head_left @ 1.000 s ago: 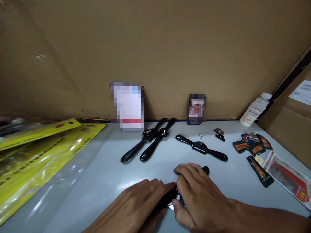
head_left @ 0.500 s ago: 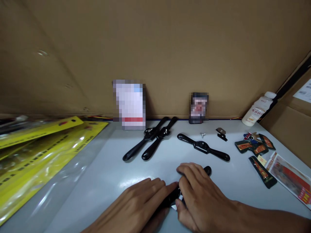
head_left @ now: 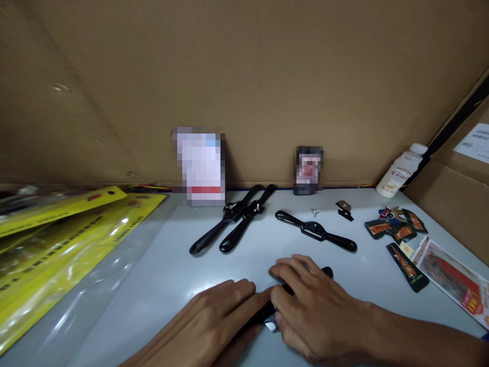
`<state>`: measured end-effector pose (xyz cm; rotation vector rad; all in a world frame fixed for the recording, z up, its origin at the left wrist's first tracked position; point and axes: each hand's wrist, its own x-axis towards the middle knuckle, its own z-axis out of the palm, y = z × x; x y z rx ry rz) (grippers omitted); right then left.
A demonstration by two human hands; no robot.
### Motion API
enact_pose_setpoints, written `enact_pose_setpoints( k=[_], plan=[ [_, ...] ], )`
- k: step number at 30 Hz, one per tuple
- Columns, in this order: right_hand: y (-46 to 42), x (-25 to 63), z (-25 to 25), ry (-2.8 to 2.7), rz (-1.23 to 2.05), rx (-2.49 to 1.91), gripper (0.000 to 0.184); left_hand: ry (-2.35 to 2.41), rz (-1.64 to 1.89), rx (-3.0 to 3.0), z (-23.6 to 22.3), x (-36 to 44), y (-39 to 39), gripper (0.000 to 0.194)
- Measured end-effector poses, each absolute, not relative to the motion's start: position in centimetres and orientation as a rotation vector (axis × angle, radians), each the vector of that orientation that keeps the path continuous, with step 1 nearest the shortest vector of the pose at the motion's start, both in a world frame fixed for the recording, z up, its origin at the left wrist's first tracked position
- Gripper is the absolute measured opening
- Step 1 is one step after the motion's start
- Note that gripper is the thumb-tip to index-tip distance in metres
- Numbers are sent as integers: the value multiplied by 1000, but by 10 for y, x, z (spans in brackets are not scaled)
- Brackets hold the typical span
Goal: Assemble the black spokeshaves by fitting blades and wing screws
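Observation:
Low at the front of the table, both hands close around a black spokeshave point(head_left: 327, 272), largely hidden beneath them. My left hand point(head_left: 214, 316) grips its left side, index finger stretched toward the middle. My right hand point(head_left: 313, 306) curls over the middle, thumb and fingers pressed in near a shiny metal blade edge point(head_left: 271, 322). Beyond them lies a bare spokeshave body point(head_left: 340, 241) with a small wing screw point(head_left: 315, 212) behind it. A loose blade point(head_left: 343, 205) and a black cap piece point(head_left: 346, 215) rest to its right. Two more spokeshaves, one left point(head_left: 208, 238) and one right point(head_left: 233, 238), lie side by side.
Yellow plastic packaging point(head_left: 76, 239) covers the left side. A pixelated white panel point(head_left: 202, 165) and a smaller dark item point(head_left: 307, 171) stand against the cardboard wall point(head_left: 244, 76). Rightward are a bottle point(head_left: 401, 171), keys point(head_left: 395, 214), small packets point(head_left: 407, 267) and a printed bag point(head_left: 454, 280).
My right hand has shifted slightly left and its fingers now cover more of the spokeshave's middle. The whole scene has slid slightly left in the view.

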<state>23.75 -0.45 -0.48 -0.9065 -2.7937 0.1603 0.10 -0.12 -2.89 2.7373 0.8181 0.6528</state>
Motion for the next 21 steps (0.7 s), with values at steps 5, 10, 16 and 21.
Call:
enact_pose_setpoints(
  k=[5,10,16,21],
  plan=[
    [-1,246,0,-2668,399,-835,17,841,707,2694,-31,4,-1,46],
    [1,251,-2,-2519,484,-692,13,835,772,2690,-26,6,-2,48],
    [3,250,-9,-2426,352,-812,9,856,767,2691,-27,6,-2,46],
    [-2,246,-10,-2455,392,-756,21,830,829,2680,-22,7,-1,46]
  ],
)
